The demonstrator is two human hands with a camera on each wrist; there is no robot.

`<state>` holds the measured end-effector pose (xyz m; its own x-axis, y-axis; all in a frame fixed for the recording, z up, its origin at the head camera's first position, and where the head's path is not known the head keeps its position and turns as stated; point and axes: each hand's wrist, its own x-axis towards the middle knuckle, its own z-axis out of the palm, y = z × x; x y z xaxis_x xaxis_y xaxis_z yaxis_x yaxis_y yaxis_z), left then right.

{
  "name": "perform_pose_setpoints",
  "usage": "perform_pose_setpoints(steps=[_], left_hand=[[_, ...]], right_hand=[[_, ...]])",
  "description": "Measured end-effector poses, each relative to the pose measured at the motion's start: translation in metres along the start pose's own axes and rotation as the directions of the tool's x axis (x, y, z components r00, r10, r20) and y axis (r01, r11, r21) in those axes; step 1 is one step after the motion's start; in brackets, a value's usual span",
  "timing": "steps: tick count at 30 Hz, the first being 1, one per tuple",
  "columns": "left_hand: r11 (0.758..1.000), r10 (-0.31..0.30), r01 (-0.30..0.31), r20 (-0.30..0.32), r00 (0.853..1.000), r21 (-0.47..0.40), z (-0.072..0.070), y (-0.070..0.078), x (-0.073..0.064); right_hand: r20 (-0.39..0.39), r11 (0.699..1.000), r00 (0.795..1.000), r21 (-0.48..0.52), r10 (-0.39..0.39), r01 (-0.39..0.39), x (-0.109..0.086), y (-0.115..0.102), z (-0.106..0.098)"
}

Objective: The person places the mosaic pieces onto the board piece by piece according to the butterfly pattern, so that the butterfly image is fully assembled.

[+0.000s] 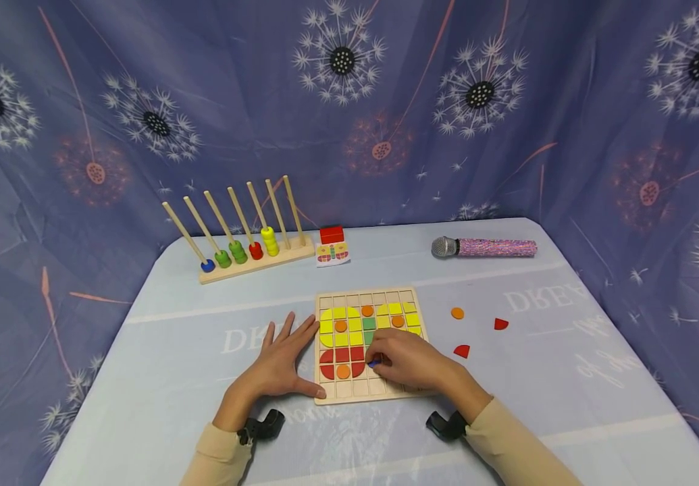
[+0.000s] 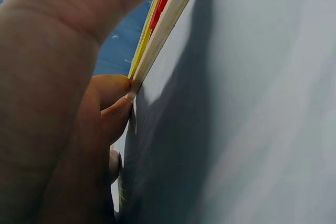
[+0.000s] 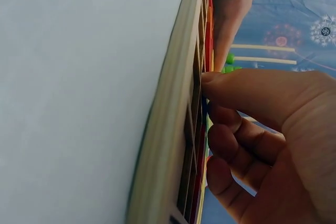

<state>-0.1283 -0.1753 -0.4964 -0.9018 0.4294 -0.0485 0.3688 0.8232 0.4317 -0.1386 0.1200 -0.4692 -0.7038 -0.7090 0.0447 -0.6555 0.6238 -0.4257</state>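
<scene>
A wooden grid board [image 1: 360, 390] lies on the table, filled with yellow, red, green and orange tiles in a butterfly-like pattern. My left hand [image 1: 276, 364] spreads flat along the board's left side, its thumb at the lower left corner and fingertips at the edge. Over the lower middle of the grid, my right hand [image 1: 406, 358] pinches a small blue tile [image 1: 374, 363] between thumb and forefinger, right at the board's surface. The right wrist view shows the thumb [image 3: 231, 85] close against the cells, with the other fingers curled. My right hand hides part of the pattern's right half.
Right of the board lie an orange disc [image 1: 457, 313] and two red quarter-round tiles [image 1: 501, 324]. Behind stand a peg rack [image 1: 258, 260] with coloured beads, a red block [image 1: 331, 234], a butterfly picture card [image 1: 332, 254] and a glittery pink microphone [image 1: 485, 248].
</scene>
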Motion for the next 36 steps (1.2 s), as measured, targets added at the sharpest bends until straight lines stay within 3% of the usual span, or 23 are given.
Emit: perform_pose_setpoints(steps=[14, 20, 25, 31, 36], left_hand=[[1.0, 0.003, -0.003, -0.007, 1.0, -0.009, 0.0, 0.0, 0.0], [1.0, 0.012, -0.012, -0.007, 1.0, -0.003, 0.0, -0.001, 0.0], [1.0, 0.022, -0.022, -0.012, 1.0, -0.004, 0.001, 0.0, 0.0], [1.0, 0.013, -0.013, -0.009, 1.0, 0.002, 0.0, -0.001, 0.0], [1.0, 0.013, -0.013, -0.007, 1.0, -0.004, 0.0, -0.001, 0.0]], right_hand=[[0.002, 1.0, 1.0, 0.019, 0.001, -0.001, 0.001, 0.004, 0.002], [0.005, 0.997, 0.999, 0.061, 0.037, -0.037, -0.006, 0.009, -0.006], [-0.037, 0.993, 0.994, 0.069, 0.103, -0.1, -0.021, 0.024, -0.018], [-0.1, 0.969, 0.968, 0.12, 0.23, -0.218, -0.049, 0.052, -0.032], [-0.081, 0.947, 0.949, 0.131, 0.306, -0.294, -0.077, 0.073, -0.038]])
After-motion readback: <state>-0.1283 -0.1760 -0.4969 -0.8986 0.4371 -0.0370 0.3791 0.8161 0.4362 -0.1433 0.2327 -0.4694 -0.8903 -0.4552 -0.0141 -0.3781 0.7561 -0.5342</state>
